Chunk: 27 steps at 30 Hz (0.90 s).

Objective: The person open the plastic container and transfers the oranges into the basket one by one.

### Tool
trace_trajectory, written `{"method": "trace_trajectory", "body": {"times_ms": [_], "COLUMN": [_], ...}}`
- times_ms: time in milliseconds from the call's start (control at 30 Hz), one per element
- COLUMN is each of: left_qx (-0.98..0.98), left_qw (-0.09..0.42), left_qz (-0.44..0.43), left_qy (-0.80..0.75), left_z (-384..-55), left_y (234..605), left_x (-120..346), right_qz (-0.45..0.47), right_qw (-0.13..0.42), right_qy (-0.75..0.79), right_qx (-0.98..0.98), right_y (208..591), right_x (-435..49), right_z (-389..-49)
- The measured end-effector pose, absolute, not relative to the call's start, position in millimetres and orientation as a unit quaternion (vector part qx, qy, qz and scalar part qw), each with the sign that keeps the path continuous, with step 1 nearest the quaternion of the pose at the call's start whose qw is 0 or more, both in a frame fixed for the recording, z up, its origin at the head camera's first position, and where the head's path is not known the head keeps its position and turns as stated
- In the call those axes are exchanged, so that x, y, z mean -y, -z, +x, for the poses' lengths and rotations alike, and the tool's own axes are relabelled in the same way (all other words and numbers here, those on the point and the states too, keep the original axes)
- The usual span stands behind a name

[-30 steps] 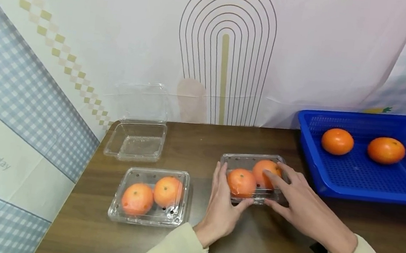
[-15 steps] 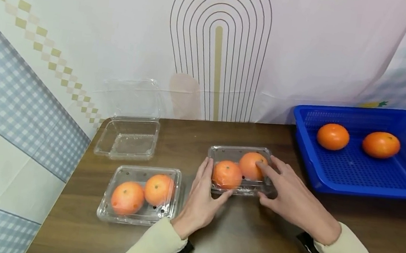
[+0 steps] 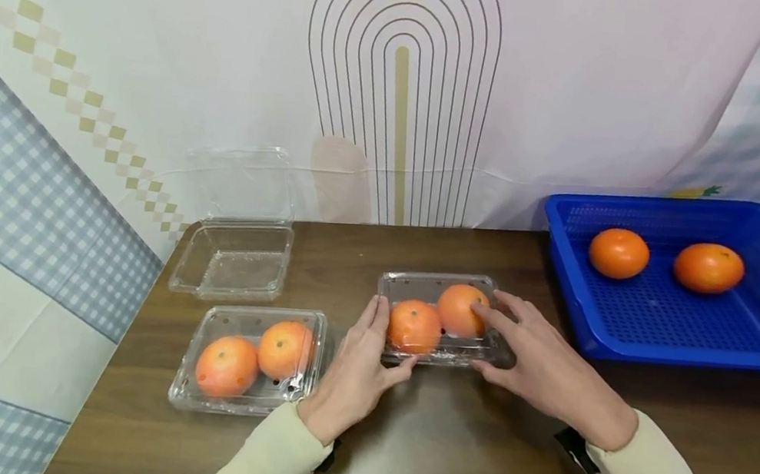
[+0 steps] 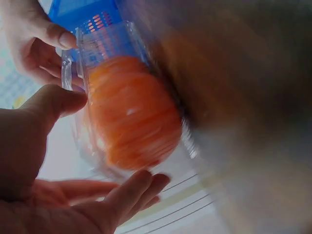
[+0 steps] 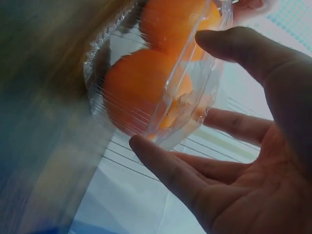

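Observation:
A clear plastic clamshell container (image 3: 451, 353) with its lid down sits on the table, two oranges (image 3: 415, 326) inside. My left hand (image 3: 353, 377) holds its left end, thumb at the front edge and fingers along the side. At the right end my right hand (image 3: 541, 362) grips it, thumb at the front and fingers over the lid and side. In the left wrist view the left thumb (image 4: 63, 100) meets the container's rim and the fingers reach round its end. The right wrist view has the right thumb (image 5: 229, 45) on the rim.
Another lidded clear container (image 3: 244, 400) with two oranges stands at the left. Behind it an open container (image 3: 240, 272) leans its lid against the wall. A blue basket (image 3: 694, 353) at the right holds two oranges (image 3: 708, 268). Brown table (image 3: 428, 443) lies in front.
The head view has shifted, so everything appears further left. Both hands and the container between them have slid slightly left, away from the blue basket. The hold looks the same.

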<state>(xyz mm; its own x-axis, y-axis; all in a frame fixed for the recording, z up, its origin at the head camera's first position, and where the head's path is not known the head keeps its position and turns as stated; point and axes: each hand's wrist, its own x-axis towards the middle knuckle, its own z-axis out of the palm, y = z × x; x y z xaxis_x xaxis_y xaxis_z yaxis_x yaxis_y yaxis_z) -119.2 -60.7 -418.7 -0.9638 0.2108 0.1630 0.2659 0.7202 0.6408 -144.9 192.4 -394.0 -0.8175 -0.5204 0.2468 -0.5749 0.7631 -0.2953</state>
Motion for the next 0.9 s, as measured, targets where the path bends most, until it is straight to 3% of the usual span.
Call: {"method": "trace_trajectory", "body": {"times_ms": [333, 633, 767, 900], "left_qx": [0.961, 0.975, 0.963, 0.926], "left_qw": [0.055, 0.107, 0.129, 0.084], "left_qz": [-0.159, -0.159, -0.153, -0.122], "left_qy": [0.219, 0.111, 0.182, 0.348], "left_z": [-113, -106, -107, -108], "left_y": [416, 416, 414, 410], "left_x": [51, 45, 47, 53], "right_qz": [0.280, 0.271, 0.275, 0.272], "right_qw": [0.044, 0.025, 0.026, 0.030], "right_qy": [-0.191, -0.195, -0.200, -0.198], "right_qx": [0.940, 0.942, 0.940, 0.941], "right_y": [387, 386, 384, 382], "right_x": [-196, -195, -198, -203], "right_z": [-145, -147, -147, -146]}}
